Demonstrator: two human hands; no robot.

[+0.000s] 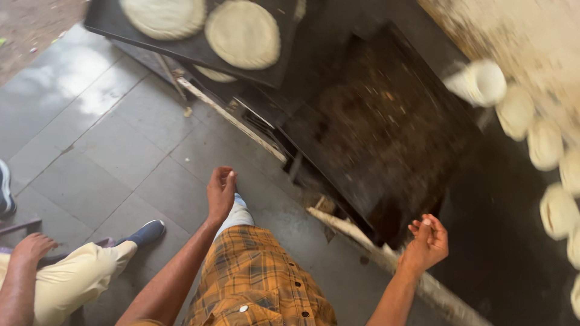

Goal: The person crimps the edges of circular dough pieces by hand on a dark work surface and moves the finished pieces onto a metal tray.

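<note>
Grey tiled floor (121,151) ran beneath a big black griddle (386,133), and it looked hot. The left hand (220,192) hung loosely curled, holding nothing; the right hand (428,241) cupped, empty, beside the griddle's edge. Dough discs (545,143) lined the right. Drift closer and I'd have feared a burn.

Soft daylight glare on the floor tiles (66,78) upper left; motion blur at right, dim griddle (386,139).
</note>
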